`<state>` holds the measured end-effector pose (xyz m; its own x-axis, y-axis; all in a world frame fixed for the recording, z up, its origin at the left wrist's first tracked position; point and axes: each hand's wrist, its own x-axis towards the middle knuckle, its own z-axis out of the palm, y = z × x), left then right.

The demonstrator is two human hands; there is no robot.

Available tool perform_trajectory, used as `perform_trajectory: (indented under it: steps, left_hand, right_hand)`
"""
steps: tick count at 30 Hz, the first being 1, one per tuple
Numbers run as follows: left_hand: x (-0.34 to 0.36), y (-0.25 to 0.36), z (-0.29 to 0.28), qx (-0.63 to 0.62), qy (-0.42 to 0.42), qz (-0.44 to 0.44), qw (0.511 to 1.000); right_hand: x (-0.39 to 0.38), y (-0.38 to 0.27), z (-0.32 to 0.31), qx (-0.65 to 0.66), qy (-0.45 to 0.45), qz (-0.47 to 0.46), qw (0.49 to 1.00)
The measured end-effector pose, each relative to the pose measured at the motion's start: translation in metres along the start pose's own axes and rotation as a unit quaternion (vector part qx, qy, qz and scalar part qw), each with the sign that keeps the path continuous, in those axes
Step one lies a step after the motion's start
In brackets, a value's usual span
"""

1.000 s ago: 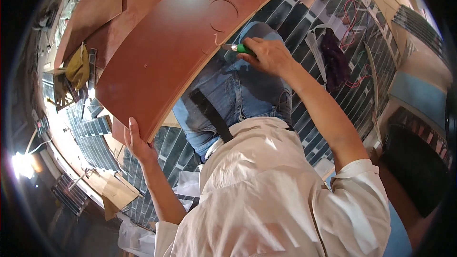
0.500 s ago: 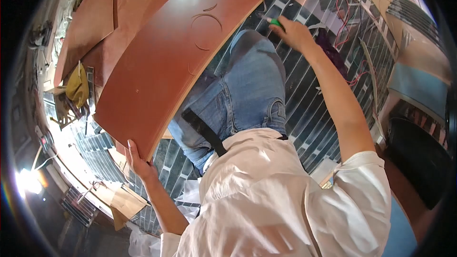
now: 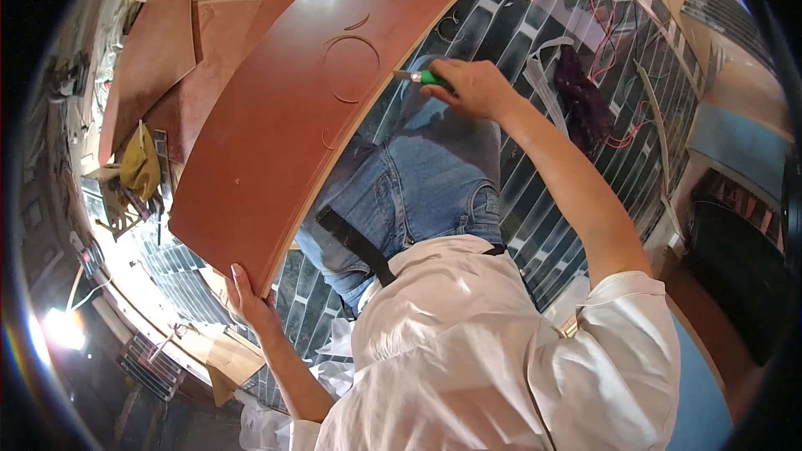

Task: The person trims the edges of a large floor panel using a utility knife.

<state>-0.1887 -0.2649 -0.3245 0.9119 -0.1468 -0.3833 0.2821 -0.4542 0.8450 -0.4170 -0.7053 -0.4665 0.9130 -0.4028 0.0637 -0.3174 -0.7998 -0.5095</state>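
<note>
A long red-brown board (image 3: 251, 167) with a pale edge slants across my legs, rising from lower left to the top. My left hand (image 3: 253, 302) grips its near lower corner, thumb up against the face. My right hand (image 3: 478, 88) is closed round the green handle of a slim hand tool (image 3: 428, 78) with a silver collar. Its narrow metal end touches or nearly touches the board's right edge; whether it is a knife, chisel or file I cannot tell. Thin curled shavings (image 3: 351, 39) lie on the board's face.
Dark floor with light strips (image 3: 535, 234) spreads below. A dark purple cloth (image 3: 581, 100) and red wires (image 3: 603, 25) lie to the right. More red-brown boards (image 3: 150, 58) and a mustard cap-like item (image 3: 140, 163) are at left. A lamp (image 3: 65, 328) glows at lower left.
My right hand has brought the tool left and down, from beyond the board's edge to against or close beside it. A curl near the upper edge now lies lower. My left hand keeps its grip.
</note>
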Motion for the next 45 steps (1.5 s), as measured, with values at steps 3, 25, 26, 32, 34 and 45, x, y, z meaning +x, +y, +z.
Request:
perform_trajectory:
  steps: [3, 25, 26, 32, 34, 45]
  left_hand:
    - [-0.004, 0.002, 0.006, -0.001, 0.03, 0.002, 1.0]
    - [0.01, 0.071, 0.051, 0.514, 0.054, 0.367, 0.774]
    - [0.009, 0.089, 0.084, 0.516, -0.049, 0.42, 0.745]
    - [0.037, 0.112, 0.254, 0.446, -0.412, 0.557, 0.566]
    - [0.059, 0.102, 0.287, 0.436, -0.468, 0.601, 0.479]
    - [0.248, 0.105, 0.286, 0.497, -0.071, 0.48, 0.719]
  right_hand:
    - [0.006, 0.024, -0.005, -0.011, -0.033, 0.038, 0.999]
    - [-0.017, 0.108, 0.013, 0.173, 0.072, 0.374, 0.908]
    - [-0.014, 0.1, 0.016, 0.202, 0.074, 0.376, 0.901]
    - [0.056, 0.044, 0.001, 0.138, 0.268, 0.072, 0.951]
    - [0.065, 0.06, 0.015, 0.087, 0.205, 0.064, 0.973]
    - [-0.077, 0.13, 0.069, 0.079, 0.252, 0.368, 0.891]
